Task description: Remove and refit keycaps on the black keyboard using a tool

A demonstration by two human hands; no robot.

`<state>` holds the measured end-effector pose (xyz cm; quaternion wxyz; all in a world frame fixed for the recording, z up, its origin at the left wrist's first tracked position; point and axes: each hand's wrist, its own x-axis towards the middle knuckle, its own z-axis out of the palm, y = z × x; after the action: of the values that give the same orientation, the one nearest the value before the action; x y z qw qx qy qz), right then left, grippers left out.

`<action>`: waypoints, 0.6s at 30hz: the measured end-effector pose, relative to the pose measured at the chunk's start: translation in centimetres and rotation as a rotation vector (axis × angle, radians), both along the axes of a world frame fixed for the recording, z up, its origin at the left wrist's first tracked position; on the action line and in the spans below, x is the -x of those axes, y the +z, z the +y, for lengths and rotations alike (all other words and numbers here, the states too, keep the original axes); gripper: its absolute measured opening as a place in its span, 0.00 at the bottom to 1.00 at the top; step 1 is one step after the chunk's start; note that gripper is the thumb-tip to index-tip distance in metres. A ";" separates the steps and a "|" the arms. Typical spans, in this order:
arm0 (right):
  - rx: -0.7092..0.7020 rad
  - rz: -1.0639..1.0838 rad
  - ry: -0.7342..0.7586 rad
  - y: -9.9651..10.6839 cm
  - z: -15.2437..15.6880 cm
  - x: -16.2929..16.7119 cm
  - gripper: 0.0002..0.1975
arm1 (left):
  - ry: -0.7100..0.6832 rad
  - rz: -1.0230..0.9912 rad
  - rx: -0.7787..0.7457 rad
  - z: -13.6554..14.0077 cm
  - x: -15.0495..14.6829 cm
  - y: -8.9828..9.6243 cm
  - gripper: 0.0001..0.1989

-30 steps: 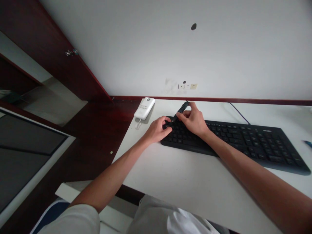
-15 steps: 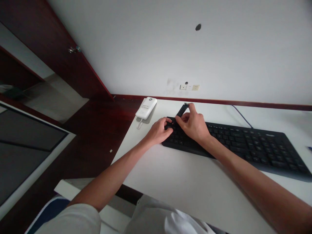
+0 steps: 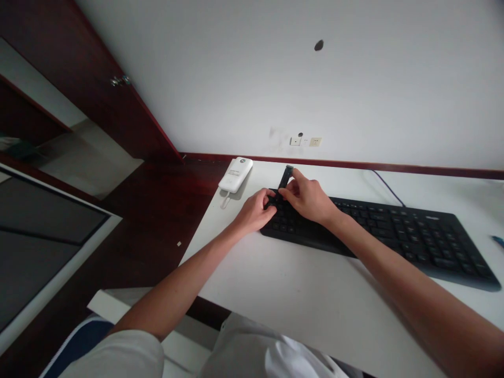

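A long black keyboard point(image 3: 384, 223) lies on the white desk, tilted slightly in my view. My left hand point(image 3: 258, 210) is at its left end, with bent fingers and thumb closed around that corner. Just beside it, my right hand point(image 3: 309, 197) grips a slim black tool point(image 3: 285, 178) with a wider top end. The tool stands nearly upright, its lower tip down at the keys by my left fingertips. What the tip touches is hidden by my fingers.
A white power bank point(image 3: 236, 175) with a short cable loop lies at the desk's point(image 3: 291, 283) back left corner. The keyboard's cord point(image 3: 388, 186) runs toward the wall. A blue object point(image 3: 498, 240) shows at the right edge. Wall sockets point(image 3: 306, 141) are behind the desk.
My right hand has shifted a little left, and the black tool has swung from leaning right to more upright. My left hand stays almost in place.
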<state>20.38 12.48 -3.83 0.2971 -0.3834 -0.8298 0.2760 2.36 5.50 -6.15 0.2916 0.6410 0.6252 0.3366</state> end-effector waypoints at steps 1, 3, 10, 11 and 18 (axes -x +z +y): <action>-0.015 -0.009 0.019 0.1 0.0 0.0 0.10 | 0.000 -0.003 -0.001 0.0 0.0 0.0 0.15; -0.008 -0.003 0.055 0.1 0.2 -0.2 0.09 | -0.008 -0.007 -0.009 0.0 0.0 0.0 0.15; 0.234 0.236 0.101 -2.1 1.3 -1.3 0.12 | -0.047 0.078 -0.052 -0.1 0.3 0.2 0.15; 0.255 0.276 0.095 -2.4 1.4 -1.3 0.14 | -0.051 0.100 -0.062 -0.1 0.3 0.2 0.15; 0.475 0.673 -0.078 -3.7 2.8 -1.2 0.25 | -0.124 0.341 -0.217 -0.8 0.1 0.5 0.16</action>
<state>21.60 15.26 -7.56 0.4653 -0.3606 -0.5843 0.5586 2.29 4.74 -5.64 0.1310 0.7537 0.5847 0.2699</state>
